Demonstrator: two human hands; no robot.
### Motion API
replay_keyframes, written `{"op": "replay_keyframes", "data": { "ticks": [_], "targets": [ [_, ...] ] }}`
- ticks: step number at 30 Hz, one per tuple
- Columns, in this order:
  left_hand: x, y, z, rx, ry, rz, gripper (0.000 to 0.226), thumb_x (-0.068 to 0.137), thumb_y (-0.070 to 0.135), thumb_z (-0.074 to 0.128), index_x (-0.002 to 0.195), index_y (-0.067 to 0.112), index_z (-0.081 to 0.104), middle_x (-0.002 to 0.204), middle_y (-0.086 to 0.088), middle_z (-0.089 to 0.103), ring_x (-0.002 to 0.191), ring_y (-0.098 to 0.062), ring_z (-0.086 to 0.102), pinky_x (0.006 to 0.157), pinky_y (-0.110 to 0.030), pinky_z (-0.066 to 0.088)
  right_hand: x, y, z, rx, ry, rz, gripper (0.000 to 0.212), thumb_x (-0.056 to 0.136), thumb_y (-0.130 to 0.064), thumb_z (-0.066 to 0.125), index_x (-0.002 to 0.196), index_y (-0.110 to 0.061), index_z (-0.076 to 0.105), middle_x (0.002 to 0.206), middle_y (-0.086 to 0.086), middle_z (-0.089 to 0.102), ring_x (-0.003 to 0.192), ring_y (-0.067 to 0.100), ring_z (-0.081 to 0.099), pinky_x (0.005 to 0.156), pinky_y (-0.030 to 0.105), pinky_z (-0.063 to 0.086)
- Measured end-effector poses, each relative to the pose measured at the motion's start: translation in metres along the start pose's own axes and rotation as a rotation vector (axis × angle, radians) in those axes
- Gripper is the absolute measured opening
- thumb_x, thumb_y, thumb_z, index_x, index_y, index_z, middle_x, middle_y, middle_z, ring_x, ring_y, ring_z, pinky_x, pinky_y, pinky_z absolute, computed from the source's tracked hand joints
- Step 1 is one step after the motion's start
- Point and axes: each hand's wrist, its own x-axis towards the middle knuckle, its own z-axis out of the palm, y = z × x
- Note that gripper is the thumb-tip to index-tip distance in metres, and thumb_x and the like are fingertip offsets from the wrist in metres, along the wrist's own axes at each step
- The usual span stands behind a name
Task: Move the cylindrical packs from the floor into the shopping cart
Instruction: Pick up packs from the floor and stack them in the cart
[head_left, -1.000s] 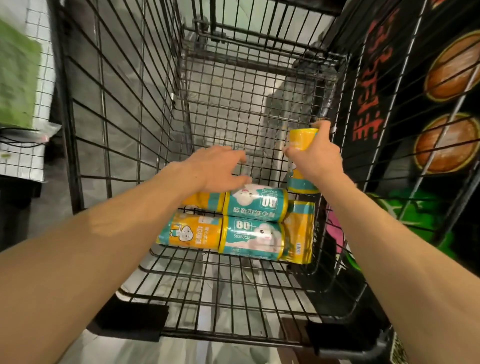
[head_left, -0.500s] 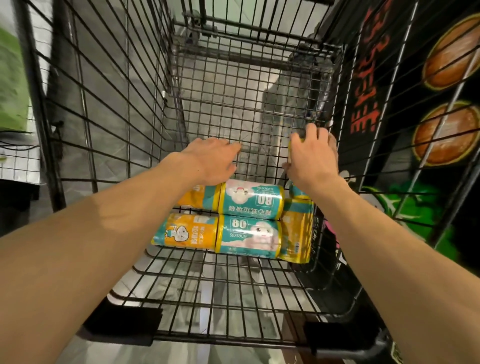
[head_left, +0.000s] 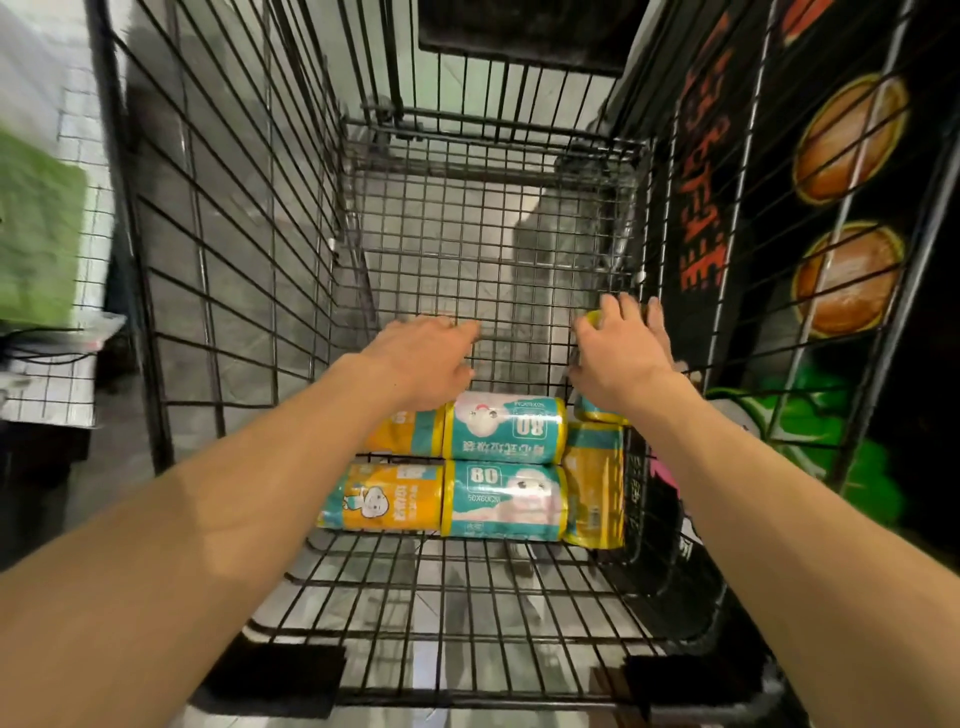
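Reaching into the cart (head_left: 228, 270) with both arms, over five packs on the wire floor. Differs from a second ago: then right hand (head_left: 618, 358) gripped a yellow pack upright, clear above the others; now lies on top of that pack (head_left: 597, 410) with fingers straight and spread, pressing rather than gripping, pack down against the right wall. Only a yellow end past the fingertips and a teal strip under the wrist showing; cannot tell whether fully settled. Left hand (head_left: 426, 364) barely shifted from half a second ago, hovering palm down above the far-left pack (head_left: 410, 434), fingers relaxed and slightly bent, holding nothing; cannot tell if touching. Other packs unchanged: far teal pack (head_left: 504, 426) just right of the far-left one, near-left pack (head_left: 384, 496) and near teal pack (head_left: 506, 501) end to end in front, side pack (head_left: 595, 483) lying lengthways against the right wall, touching both teal ones.

Open room: bare wire floor beyond the hands to the far wall, and a bare strip between the near row and the near edge. Left of the packs, a gap to the left wall. Right side tight, packs hard against the wire there. Outside right, a dark sign (head_left: 810, 218) with red lettering; outside left, something green (head_left: 36, 234), blurred.
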Motion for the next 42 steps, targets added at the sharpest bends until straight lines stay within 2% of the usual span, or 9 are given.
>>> {"op": "replay_keyframes", "data": {
  "ticks": [2,4,10,15,20,26,31,36,42],
  "targets": [
    [-0.003,-0.002,-0.003,0.008,-0.006,-0.010,0.049,0.102,0.038,0.046,0.148,0.021,0.037,0.143,-0.008,0.053,0.132,-0.031,0.049,0.104,-0.052,0.042,-0.006,-0.005,-0.002,0.000,0.052,-0.030,0.060,0.093,-0.039,0.060,0.147,-0.020,0.043,0.160,0.018,0.029,0.150,0.039,0.022,0.124,0.060,0.010],
    [-0.008,-0.005,-0.011,0.018,-0.004,-0.039,0.047,0.101,0.036,0.048,0.145,0.020,0.040,0.138,-0.009,0.054,0.129,-0.031,0.051,0.101,-0.050,0.045,-0.014,-0.012,-0.009,0.020,0.096,-0.087,0.060,0.093,-0.042,0.058,0.146,-0.020,0.044,0.154,0.016,0.039,0.146,0.037,0.031,0.123,0.057,0.019],
    [-0.056,0.006,-0.053,0.083,0.043,-0.068,0.046,0.102,0.037,0.047,0.143,0.018,0.042,0.134,-0.011,0.056,0.125,-0.032,0.052,0.099,-0.047,0.047,-0.061,-0.028,-0.063,0.228,0.023,-0.159,0.050,0.095,-0.040,0.056,0.139,-0.017,0.053,0.133,0.011,0.057,0.125,0.034,0.054,0.104,0.047,0.047],
    [-0.137,0.022,-0.100,0.188,0.105,-0.056,0.049,0.103,0.041,0.045,0.147,0.020,0.039,0.136,-0.011,0.056,0.128,-0.033,0.052,0.101,-0.049,0.047,-0.134,-0.044,-0.123,0.273,0.050,-0.160,0.046,0.097,-0.039,0.056,0.136,-0.015,0.050,0.132,0.010,0.058,0.121,0.035,0.058,0.092,0.043,0.049],
    [-0.198,0.034,-0.142,0.271,0.154,0.031,0.053,0.102,0.041,0.047,0.149,0.021,0.034,0.139,-0.010,0.055,0.129,-0.032,0.052,0.101,-0.049,0.046,-0.213,-0.055,-0.171,0.354,0.131,-0.053,0.054,0.094,-0.041,0.059,0.140,-0.015,0.045,0.135,0.011,0.057,0.124,0.035,0.057,0.097,0.044,0.049],
    [-0.247,0.074,-0.184,0.400,0.191,0.302,0.050,0.100,0.042,0.048,0.146,0.024,0.040,0.137,-0.006,0.058,0.126,-0.029,0.055,0.099,-0.046,0.049,-0.327,-0.053,-0.187,0.502,0.294,0.219,0.055,0.096,-0.046,0.055,0.144,-0.021,0.046,0.136,0.008,0.056,0.127,0.032,0.053,0.095,0.045,0.050],
    [-0.280,0.156,-0.174,0.551,0.174,0.606,0.048,0.097,0.045,0.049,0.142,0.029,0.045,0.132,-0.004,0.060,0.123,-0.029,0.057,0.096,-0.044,0.050,-0.433,-0.054,-0.149,0.626,0.387,0.493,0.056,0.097,-0.051,0.055,0.146,-0.025,0.044,0.137,0.006,0.056,0.125,0.031,0.053,0.093,0.044,0.052],
    [-0.328,0.267,-0.111,0.766,0.148,0.974,0.052,0.099,0.047,0.048,0.146,0.028,0.041,0.135,-0.004,0.059,0.124,-0.029,0.057,0.098,-0.046,0.049,-0.569,-0.082,-0.058,0.805,0.392,0.877,0.055,0.097,-0.049,0.054,0.145,-0.022,0.046,0.136,0.008,0.057,0.125,0.032,0.054,0.092,0.044,0.052],
    [-0.448,0.375,0.012,0.997,0.039,1.416,0.053,0.101,0.045,0.048,0.148,0.023,0.039,0.142,-0.007,0.054,0.129,-0.029,0.053,0.100,-0.048,0.048,-0.737,-0.200,0.063,1.002,0.324,1.367,0.054,0.095,-0.045,0.057,0.143,-0.021,0.047,0.134,0.012,0.056,0.127,0.037,0.051,0.098,0.047,0.049]
  ]
}}
